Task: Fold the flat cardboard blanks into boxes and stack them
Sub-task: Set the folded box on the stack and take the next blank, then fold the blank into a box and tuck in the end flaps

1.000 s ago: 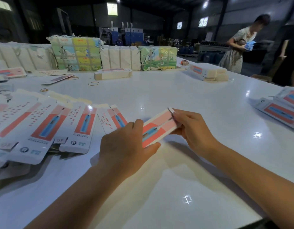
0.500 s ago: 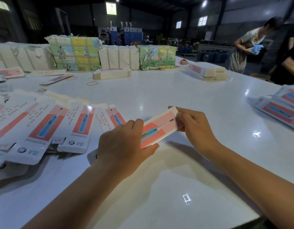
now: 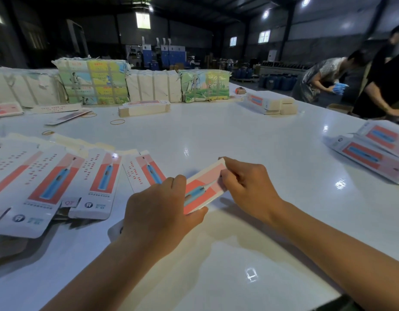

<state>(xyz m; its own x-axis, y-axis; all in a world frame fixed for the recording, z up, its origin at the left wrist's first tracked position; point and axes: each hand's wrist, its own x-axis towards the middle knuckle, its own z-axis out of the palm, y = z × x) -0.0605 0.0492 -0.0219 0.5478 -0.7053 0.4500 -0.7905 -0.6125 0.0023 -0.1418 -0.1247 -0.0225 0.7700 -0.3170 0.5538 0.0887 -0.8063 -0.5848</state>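
- Two hands hold one toothbrush box [image 3: 203,186] just above the white table [image 3: 238,140], near its near edge, the box's far end tilted up and away.
- Left hand [image 3: 158,212] grips the box's near end, fingers curled over the top and thumb along the side.
- Right hand [image 3: 245,187] pinches the far end, fingers bent round the end flap.
- Flat blanks [image 3: 59,182] lie fanned and overlapping along the table's left edge, the nearest just beside the left hand.
- More printed boxes [image 3: 371,151] sit at the right edge.
- A stack of blanks [image 3: 144,108] and loose rubber bands [image 3: 117,122] lie toward the far side.
- Wrapped bundles [image 3: 93,81] line the far edge.
- Folded boxes [image 3: 270,103] are stacked near the far right corner.
- Two other people [image 3: 324,75] bend beyond the right edge.
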